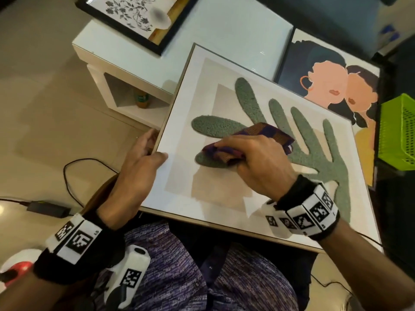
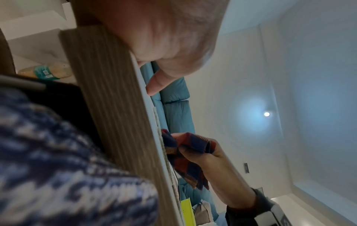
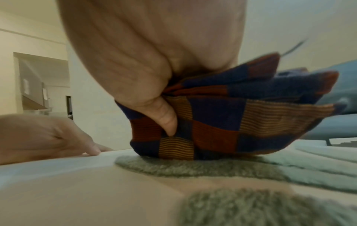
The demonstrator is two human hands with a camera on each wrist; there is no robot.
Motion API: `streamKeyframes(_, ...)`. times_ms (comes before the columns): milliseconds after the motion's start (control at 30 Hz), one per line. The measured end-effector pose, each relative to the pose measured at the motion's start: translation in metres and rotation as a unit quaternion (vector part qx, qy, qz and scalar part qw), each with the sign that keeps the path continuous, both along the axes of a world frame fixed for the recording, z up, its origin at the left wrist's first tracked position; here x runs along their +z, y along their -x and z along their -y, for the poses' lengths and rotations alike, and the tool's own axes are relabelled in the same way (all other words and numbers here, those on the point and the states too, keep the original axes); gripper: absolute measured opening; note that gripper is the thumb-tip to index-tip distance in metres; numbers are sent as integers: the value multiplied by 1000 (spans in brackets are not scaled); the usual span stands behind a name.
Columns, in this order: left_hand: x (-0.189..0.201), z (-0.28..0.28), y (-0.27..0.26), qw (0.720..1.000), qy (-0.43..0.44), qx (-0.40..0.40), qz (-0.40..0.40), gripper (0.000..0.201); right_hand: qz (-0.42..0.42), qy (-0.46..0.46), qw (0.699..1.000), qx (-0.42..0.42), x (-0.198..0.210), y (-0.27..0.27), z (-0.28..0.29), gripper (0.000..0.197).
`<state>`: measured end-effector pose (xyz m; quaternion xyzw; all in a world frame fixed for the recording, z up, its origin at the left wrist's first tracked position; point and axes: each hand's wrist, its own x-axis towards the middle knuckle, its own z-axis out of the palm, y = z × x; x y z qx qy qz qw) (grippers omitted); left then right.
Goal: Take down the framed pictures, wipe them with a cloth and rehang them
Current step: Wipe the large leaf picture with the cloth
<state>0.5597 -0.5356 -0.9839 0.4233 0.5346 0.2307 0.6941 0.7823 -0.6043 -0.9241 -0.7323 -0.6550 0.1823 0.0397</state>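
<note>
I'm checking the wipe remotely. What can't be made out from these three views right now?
- Left hand fingers: head view, hidden behind the edge of the large green cactus picture.
- Surface under the checked purple and orange cloth: covered by it and the right hand.
- Black-framed floral picture: cut off by the top edge, partly blurred.
- Picture of two faces: lower part hidden behind the cactus picture.
</note>
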Motion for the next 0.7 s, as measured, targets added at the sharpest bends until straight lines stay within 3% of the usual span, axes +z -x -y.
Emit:
streamKeyframes(133, -4, -1, 2, 1000, 5, 5, 6, 52, 58, -1, 995, -79, -9, -25, 1, 43)
streamKeyframes(267, -3, -1, 0, 1000, 4, 2, 6, 50, 47, -16, 998, -26, -8, 6, -5, 29)
streamKeyframes(367, -3, -2, 2, 1000, -3, 6, 12, 50, 16, 1, 1000, 7, -9, 29, -10, 32)
streamKeyframes(433, -5, -2, 3, 1000, -3, 5, 15, 50, 2, 5, 1000, -23, -9, 16, -8, 33)
streamKeyframes(567, -10, -2, 4, 1000, 8, 3, 20, 50, 75, 35, 991, -102, -10, -33, 3, 42)
streamKeyframes(700, -12, -2, 3, 1000, 8, -1, 23, 49, 51, 52, 996, -45, -4, -17, -5, 43)
